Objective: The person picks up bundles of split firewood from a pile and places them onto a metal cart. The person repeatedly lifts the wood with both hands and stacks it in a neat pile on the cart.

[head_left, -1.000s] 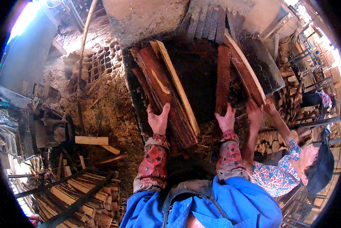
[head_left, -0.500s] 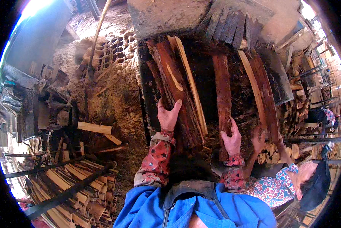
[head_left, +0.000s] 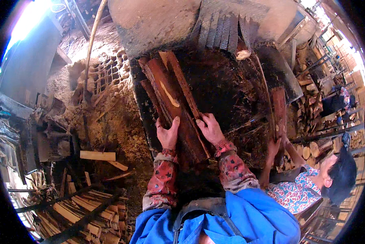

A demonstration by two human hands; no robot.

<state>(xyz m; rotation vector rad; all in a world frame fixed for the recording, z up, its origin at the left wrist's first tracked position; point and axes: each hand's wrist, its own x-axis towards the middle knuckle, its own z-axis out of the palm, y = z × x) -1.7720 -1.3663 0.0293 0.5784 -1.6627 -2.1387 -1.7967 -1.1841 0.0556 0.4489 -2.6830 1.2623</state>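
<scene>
Reddish-brown long split-wood pieces (head_left: 181, 109): left hand (head_left: 167, 136), right hand (head_left: 210, 131) clasp opposite sides; uneven squeeze could make them slip apart.

1. Wood slabs (head_left: 162, 83) lie near the surface's (head_left: 215, 77) left edge.
2. Left hand (head_left: 168, 135) touches their left side, right hand (head_left: 211, 129) their right side.
3. A firewood stack (head_left: 81, 210) lies beyond the surface's near-left corner.

The hands (head_left: 168, 135) clasp bark-covered slabs (head_left: 166, 87) from both sides, while a co-worker (head_left: 292, 196) holds another slab (head_left: 278, 106).
</scene>
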